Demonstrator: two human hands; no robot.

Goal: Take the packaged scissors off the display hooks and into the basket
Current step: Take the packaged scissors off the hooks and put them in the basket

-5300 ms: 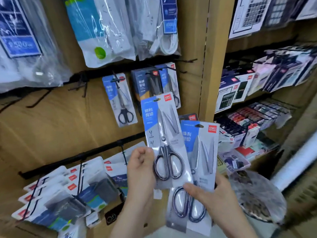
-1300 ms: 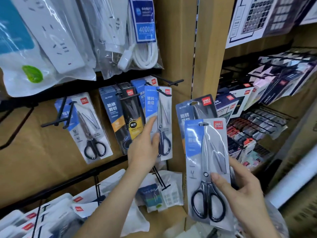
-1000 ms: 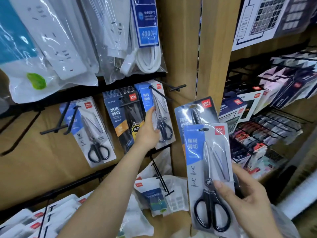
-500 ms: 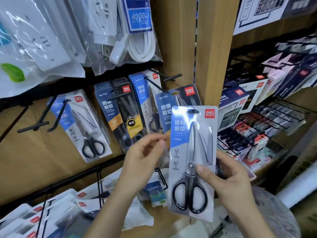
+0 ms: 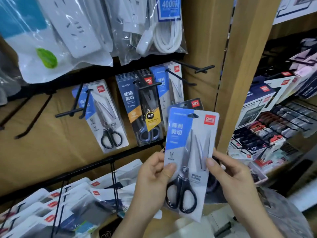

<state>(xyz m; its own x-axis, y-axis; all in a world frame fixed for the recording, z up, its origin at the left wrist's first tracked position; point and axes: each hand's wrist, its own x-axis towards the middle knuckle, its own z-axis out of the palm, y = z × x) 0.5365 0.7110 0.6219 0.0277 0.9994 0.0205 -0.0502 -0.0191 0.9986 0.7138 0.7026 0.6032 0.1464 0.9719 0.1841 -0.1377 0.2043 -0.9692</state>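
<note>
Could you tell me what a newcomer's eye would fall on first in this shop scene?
First comes the blue-and-grey scissors pack held up at centre, pinched at its side edges by the left hand and the right hand. Behind it, more scissors packs hang on black hooks, under bagged white power strips at upper left.

Both hands hold a blue-and-grey scissors pack (image 5: 190,152) upright before the display: the left hand (image 5: 152,179) pinches its left edge, the right hand (image 5: 233,179) its right. A darker pack (image 5: 195,103) peeks out behind it. More scissors packs (image 5: 104,115) hang on black hooks (image 5: 197,69).
</note>
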